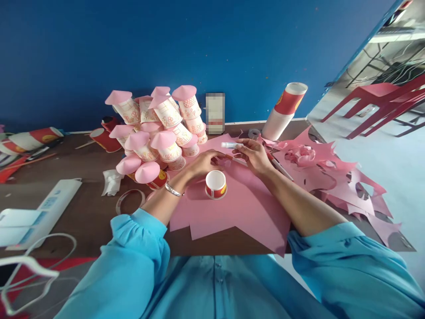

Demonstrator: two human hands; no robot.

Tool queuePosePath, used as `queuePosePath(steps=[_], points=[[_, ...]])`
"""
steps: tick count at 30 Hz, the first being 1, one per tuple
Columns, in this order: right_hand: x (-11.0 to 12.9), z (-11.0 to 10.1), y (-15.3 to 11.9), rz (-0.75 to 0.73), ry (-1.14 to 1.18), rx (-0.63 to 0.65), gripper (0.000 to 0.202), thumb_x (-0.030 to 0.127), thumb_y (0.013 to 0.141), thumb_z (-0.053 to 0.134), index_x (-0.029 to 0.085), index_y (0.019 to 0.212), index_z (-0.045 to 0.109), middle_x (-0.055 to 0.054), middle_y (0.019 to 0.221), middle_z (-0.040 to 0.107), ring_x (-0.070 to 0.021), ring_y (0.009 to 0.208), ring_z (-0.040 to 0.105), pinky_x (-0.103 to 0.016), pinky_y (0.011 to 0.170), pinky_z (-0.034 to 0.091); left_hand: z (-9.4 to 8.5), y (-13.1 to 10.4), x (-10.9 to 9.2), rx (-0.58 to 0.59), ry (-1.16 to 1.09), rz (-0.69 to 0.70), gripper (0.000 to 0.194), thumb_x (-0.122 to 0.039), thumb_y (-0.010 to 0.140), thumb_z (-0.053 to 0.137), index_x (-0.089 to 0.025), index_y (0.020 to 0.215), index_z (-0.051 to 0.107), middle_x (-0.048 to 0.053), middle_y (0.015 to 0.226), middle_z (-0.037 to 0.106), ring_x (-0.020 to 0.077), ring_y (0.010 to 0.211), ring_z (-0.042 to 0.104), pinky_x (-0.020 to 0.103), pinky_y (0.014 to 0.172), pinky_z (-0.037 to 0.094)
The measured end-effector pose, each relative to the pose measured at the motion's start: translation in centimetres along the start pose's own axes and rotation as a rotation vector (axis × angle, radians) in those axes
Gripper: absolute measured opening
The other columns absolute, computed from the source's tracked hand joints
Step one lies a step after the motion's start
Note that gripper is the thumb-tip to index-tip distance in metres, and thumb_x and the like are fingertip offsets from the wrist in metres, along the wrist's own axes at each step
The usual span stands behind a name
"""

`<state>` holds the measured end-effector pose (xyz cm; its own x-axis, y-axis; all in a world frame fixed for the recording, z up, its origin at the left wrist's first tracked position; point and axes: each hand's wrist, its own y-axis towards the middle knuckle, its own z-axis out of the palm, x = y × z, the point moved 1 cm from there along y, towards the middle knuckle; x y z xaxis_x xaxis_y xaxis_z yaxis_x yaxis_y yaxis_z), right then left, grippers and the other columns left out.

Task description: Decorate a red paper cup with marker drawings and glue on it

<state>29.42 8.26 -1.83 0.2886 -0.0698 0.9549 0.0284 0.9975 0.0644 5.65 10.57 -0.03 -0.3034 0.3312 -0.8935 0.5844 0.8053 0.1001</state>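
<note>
My right hand grips a glue stick, a slim whitish tube with a bluish label, above the pink paper sheet. My left hand is low over the sheet with its fingers curled. A small pale pink piece shows at its fingertips, too blurred to name. Just in front of the left hand, a short cut-down paper cup, red and yellow outside and white inside, stands with its opening up. A red-and-white pen lies between my hands; another pen is beside my right forearm.
Stacked decorated paper cups with pink cone tops stand at left. Two tilted stacked cups and a tape roll are at the back right. Pink paper scraps cover the right. A power strip lies left; a blue wall stands behind.
</note>
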Motion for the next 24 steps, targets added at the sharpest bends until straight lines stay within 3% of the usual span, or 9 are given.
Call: queuePosePath(steps=[5,9,12,15,19,24], points=[[0.1,0.3,-0.3,0.026,-0.02,0.026,0.08,0.081,0.053,0.112,0.025,0.096,0.074,0.0,0.08,0.081,-0.0202,0.073,0.079,-0.036,0.077,0.072,1.1,0.7,0.4,0.016,0.002,0.021,0.033,-0.017,0.074,0.098,-0.024,0.106,0.092,0.006,0.113,0.088,0.021,0.088,0.077,0.035,0.086,0.066],[0.0,0.8,-0.7,0.045,-0.034,0.045,0.079,0.086,0.056,0.109,0.025,0.092,0.073,-0.002,0.08,0.082,-0.0202,0.069,0.077,-0.035,0.072,0.069,1.4,0.5,0.6,0.022,-0.049,0.081,0.019,-0.024,0.082,0.095,-0.024,0.1,0.09,0.009,0.112,0.088,0.0245,0.094,0.079,0.038,0.088,0.065],[0.0,0.8,-0.8,0.036,-0.036,0.033,0.08,0.09,0.059,0.106,0.025,0.089,0.07,-0.004,0.083,0.084,-0.0175,0.066,0.073,-0.033,0.068,0.066,1.3,-0.1,1.0,-0.088,-0.142,-0.029,0.018,-0.033,0.087,0.094,-0.021,0.097,0.085,0.006,0.096,0.085,0.0201,0.081,0.075,0.033,0.075,0.061],[0.1,0.6,-0.7,0.008,-0.057,0.004,0.08,0.091,0.06,0.105,0.026,0.088,0.07,-0.001,0.074,0.078,-0.0165,0.062,0.069,-0.032,0.065,0.063,0.9,-0.6,1.3,-0.204,-0.464,-0.136,0.034,-0.041,0.085,0.099,-0.02,0.103,0.08,0.004,0.092,0.083,0.0168,0.077,0.075,0.029,0.07,0.059],[0.1,0.4,-0.5,-0.01,-0.089,-0.007,0.079,0.09,0.058,0.106,0.026,0.089,0.071,0.001,0.068,0.073,-0.0175,0.063,0.069,-0.033,0.066,0.065,0.3,-1.0,1.1,-0.29,-0.843,-0.186,0.043,-0.031,0.083,0.102,-0.02,0.119,0.08,0.007,0.111,0.088,0.0193,0.101,0.086,0.032,0.09,0.067],[-0.1,0.6,-0.5,-0.019,-0.125,0.009,0.078,0.087,0.061,0.106,0.025,0.093,0.072,0.001,0.074,0.076,-0.0186,0.067,0.073,-0.034,0.07,0.067,0.4,-1.1,0.9,-0.278,-0.912,-0.227,0.037,-0.019,0.077,0.101,-0.02,0.108,0.081,0.008,0.118,0.087,0.0207,0.106,0.085,0.032,0.091,0.068]])
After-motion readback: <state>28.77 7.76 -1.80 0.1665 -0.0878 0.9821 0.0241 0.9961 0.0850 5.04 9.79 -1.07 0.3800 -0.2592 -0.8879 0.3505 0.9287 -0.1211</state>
